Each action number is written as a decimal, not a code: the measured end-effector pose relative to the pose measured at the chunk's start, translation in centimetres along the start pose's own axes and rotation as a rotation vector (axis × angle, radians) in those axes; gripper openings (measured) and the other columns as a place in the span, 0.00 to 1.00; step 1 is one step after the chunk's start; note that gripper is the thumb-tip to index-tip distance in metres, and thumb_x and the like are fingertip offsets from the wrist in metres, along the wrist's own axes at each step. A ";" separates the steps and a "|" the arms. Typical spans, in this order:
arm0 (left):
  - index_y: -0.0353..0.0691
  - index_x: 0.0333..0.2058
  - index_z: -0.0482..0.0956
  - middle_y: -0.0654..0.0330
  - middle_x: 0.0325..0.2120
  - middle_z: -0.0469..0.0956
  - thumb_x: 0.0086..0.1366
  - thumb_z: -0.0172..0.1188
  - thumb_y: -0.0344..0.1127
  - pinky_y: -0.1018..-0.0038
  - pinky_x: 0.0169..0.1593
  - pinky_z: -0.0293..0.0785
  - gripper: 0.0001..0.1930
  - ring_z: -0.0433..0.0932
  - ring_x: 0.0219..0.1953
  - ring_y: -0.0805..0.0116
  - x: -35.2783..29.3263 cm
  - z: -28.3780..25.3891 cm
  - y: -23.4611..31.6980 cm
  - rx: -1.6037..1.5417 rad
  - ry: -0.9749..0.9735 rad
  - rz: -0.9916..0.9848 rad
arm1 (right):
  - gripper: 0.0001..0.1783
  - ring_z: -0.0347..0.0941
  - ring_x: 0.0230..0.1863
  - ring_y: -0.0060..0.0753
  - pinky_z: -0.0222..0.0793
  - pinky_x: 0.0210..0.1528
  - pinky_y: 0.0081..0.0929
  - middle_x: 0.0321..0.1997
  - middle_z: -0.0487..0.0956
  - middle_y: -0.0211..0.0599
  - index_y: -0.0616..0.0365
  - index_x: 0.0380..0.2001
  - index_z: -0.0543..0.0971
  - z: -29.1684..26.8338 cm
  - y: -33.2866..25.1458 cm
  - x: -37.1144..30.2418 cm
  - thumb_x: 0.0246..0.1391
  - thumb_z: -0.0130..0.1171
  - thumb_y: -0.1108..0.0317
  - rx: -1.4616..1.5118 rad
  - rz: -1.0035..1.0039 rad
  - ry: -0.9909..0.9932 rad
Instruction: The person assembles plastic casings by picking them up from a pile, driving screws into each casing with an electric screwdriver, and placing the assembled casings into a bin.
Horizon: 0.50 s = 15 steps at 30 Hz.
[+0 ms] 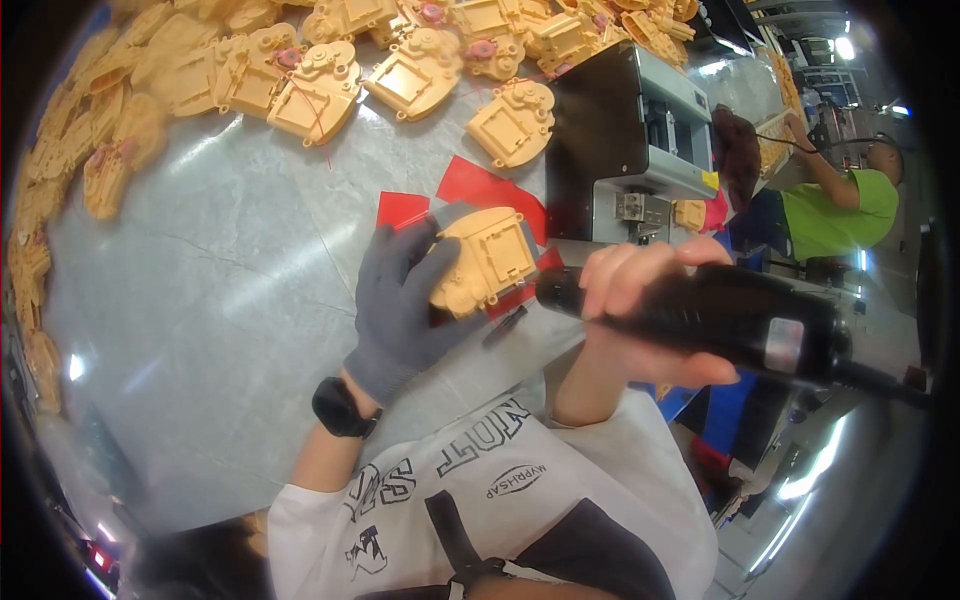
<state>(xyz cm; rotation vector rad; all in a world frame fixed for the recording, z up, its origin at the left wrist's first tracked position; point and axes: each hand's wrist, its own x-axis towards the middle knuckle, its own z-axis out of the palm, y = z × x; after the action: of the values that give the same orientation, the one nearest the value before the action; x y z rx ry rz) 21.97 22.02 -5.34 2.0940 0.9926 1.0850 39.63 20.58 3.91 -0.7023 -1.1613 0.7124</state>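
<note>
My left hand (398, 315), in a grey glove, is closed around a yellow plastic housing (490, 252) with a square recess facing up. Red sheets (490, 190) lie on the table under and around it. Bare and slightly blurred, my right hand (630, 300) grips a black electric screwdriver (740, 315) with a cord at its rear end. The screwdriver's front end points left, close to the housing's right edge. Whether its tip touches the housing cannot be made out.
Many similar yellow housings (415, 75) line the far and left parts of the grey table (200, 300), some with red wires. A black and silver machine (640, 140) stands at the right. Beyond it a person in a green shirt (845, 215) reaches toward more yellow parts.
</note>
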 end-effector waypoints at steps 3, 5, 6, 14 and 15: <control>0.42 0.49 0.66 0.49 0.47 0.67 0.33 0.74 0.38 0.55 0.54 0.63 0.40 0.68 0.47 0.46 0.0 0.0 0.0 -0.002 0.000 -0.009 | 0.45 0.63 0.12 0.26 0.58 0.16 0.23 0.16 0.67 0.30 0.55 0.43 0.60 0.1 0.0 0.0 0.40 0.46 0.24 0.000 0.017 0.010; 0.42 0.49 0.66 0.49 0.47 0.67 0.33 0.74 0.38 0.55 0.54 0.63 0.40 0.68 0.47 0.46 0.0 0.0 0.0 -0.003 -0.005 -0.019 | 0.45 0.63 0.12 0.26 0.59 0.16 0.23 0.16 0.67 0.30 0.55 0.43 0.60 0.0 0.0 0.1 0.40 0.46 0.24 0.000 0.015 0.004; 0.43 0.49 0.66 0.49 0.47 0.67 0.32 0.74 0.38 0.55 0.54 0.63 0.40 0.68 0.47 0.46 0.1 0.0 -0.1 -0.003 -0.008 -0.018 | 0.44 0.63 0.12 0.26 0.59 0.17 0.23 0.17 0.67 0.30 0.55 0.43 0.60 -0.1 -0.1 0.1 0.40 0.47 0.24 0.000 0.009 -0.001; 0.43 0.48 0.66 0.49 0.45 0.67 0.32 0.73 0.38 0.53 0.54 0.62 0.39 0.70 0.45 0.47 0.3 0.1 -0.2 -0.025 -0.004 -0.031 | 0.48 0.66 0.18 0.35 0.65 0.20 0.28 0.23 0.70 0.43 0.63 0.45 0.58 0.1 0.2 0.2 0.36 0.57 0.30 0.148 -0.069 -0.100; 0.43 0.48 0.66 0.49 0.45 0.68 0.32 0.73 0.38 0.52 0.54 0.62 0.39 0.70 0.44 0.47 0.3 0.0 -0.2 -0.029 -0.006 -0.032 | 0.48 0.66 0.18 0.35 0.65 0.20 0.28 0.24 0.70 0.43 0.63 0.45 0.58 0.2 0.3 0.1 0.36 0.58 0.31 0.146 -0.062 -0.114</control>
<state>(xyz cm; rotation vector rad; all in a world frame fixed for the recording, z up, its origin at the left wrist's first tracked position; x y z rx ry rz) 22.02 22.41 -5.40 2.0509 0.9985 1.0710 39.39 20.88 3.76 -0.5060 -1.2158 0.7843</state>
